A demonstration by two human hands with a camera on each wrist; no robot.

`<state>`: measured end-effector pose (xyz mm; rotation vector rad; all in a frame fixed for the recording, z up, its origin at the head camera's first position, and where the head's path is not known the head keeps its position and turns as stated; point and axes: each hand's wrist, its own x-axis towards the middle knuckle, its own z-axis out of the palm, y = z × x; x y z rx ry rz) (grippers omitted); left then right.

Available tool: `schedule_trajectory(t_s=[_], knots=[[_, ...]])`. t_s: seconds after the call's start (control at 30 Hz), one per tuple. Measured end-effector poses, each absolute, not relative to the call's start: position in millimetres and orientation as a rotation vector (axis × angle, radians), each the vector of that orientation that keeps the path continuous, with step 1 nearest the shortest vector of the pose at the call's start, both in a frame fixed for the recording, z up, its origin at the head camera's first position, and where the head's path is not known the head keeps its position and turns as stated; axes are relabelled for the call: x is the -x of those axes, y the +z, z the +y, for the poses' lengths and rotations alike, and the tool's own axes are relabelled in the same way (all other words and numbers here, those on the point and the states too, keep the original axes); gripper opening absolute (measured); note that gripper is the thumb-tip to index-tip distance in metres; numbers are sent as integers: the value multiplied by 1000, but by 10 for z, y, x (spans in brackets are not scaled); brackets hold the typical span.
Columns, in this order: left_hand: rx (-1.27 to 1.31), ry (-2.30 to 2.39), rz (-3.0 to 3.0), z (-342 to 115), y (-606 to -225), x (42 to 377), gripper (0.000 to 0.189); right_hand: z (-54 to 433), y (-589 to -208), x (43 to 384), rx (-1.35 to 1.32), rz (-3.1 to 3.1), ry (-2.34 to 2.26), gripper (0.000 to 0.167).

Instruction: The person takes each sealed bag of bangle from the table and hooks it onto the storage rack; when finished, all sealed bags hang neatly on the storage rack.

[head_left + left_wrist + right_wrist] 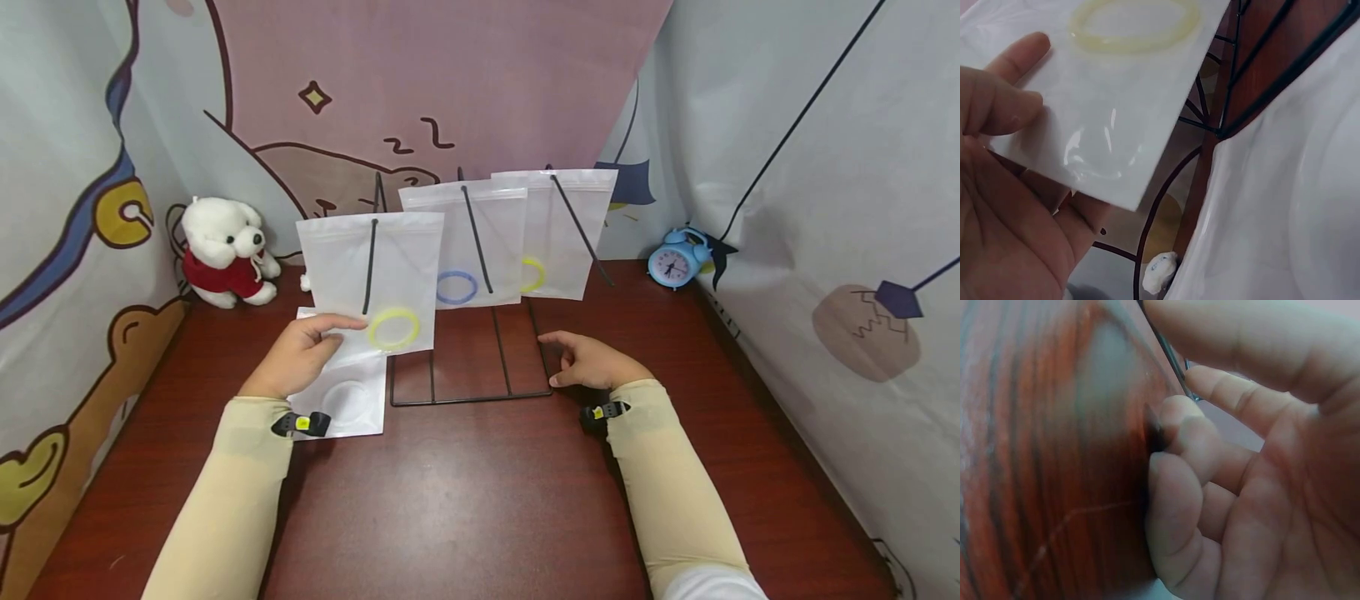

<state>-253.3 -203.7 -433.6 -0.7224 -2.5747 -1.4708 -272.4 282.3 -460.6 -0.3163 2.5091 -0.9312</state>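
Observation:
A black wire rack (471,402) stands on the table with three white zip-lock bags hanging from its prongs. The nearest bag (337,271) shows a yellow ring (393,329) at its lower right. My left hand (294,354) holds this bag by its lower left corner, thumb and index finger in front and other fingers behind. The middle bag (431,225) shows a blue ring (457,287); the farthest bag (585,212) shows a yellow one. My right hand (596,362) grips the right side of the rack's base, its lower fingers curled against the tabletop.
Another white bag (307,421) lies flat on the table beneath my left hand, a pale ring showing in it. A white plush bear (225,242) in red sits at the back left. A blue alarm clock (671,262) stands at the back right. Printed cloth surrounds the table.

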Motion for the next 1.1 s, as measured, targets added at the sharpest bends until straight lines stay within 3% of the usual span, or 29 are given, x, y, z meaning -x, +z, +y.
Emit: schedule_trajectory(t_s=[0.63, 1.1], knots=[[689, -1414, -2683, -2086, -4390, 2575, 39, 2799, -4608, 2714, 317, 2519, -927, 79], [640, -1780, -2582, -2047, -4393, 2555, 50, 2810, -4599, 2713, 322, 2515, -922, 78]])
